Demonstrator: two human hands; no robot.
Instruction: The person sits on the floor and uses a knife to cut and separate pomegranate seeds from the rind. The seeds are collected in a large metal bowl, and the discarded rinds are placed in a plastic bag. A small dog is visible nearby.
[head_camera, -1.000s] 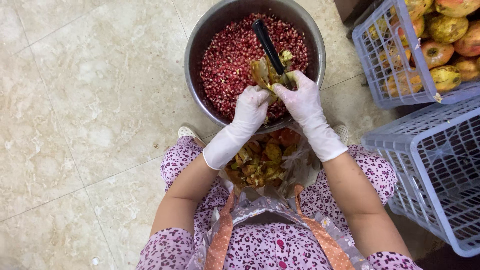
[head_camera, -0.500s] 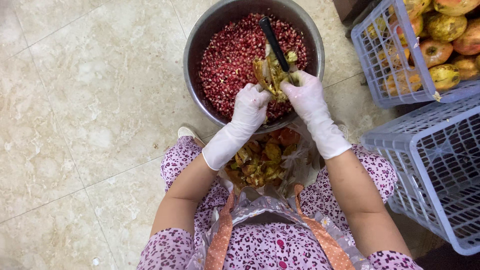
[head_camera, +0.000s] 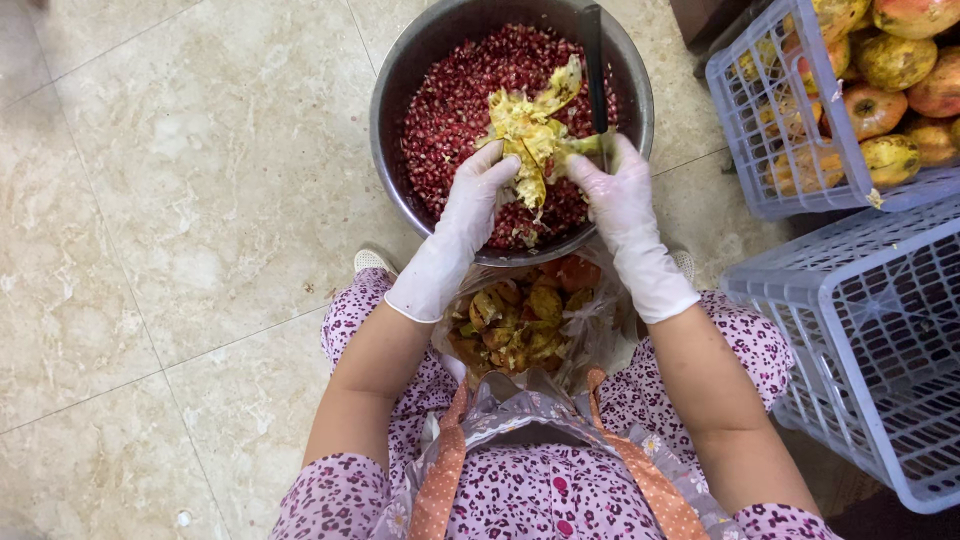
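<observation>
Both my hands wear white gloves and hold a spread-open yellow pomegranate rind (head_camera: 528, 132) over a large steel bowl (head_camera: 400, 90) filled with red pomegranate seeds (head_camera: 455, 95). My left hand (head_camera: 478, 195) grips the rind's left side. My right hand (head_camera: 618, 190) grips its right side and also holds a black-handled knife (head_camera: 594, 60) that points away from me across the bowl.
A clear plastic bag of emptied peels (head_camera: 520, 320) rests between my knees under the bowl's near rim. A lilac plastic crate of whole pomegranates (head_camera: 860, 90) stands at the upper right, and an empty crate (head_camera: 880, 340) sits at the right. Beige floor tiles (head_camera: 180, 200) lie to the left.
The rind has been pulled wider open between my hands, and the knife handle has swung more upright. The view has shifted slightly.
</observation>
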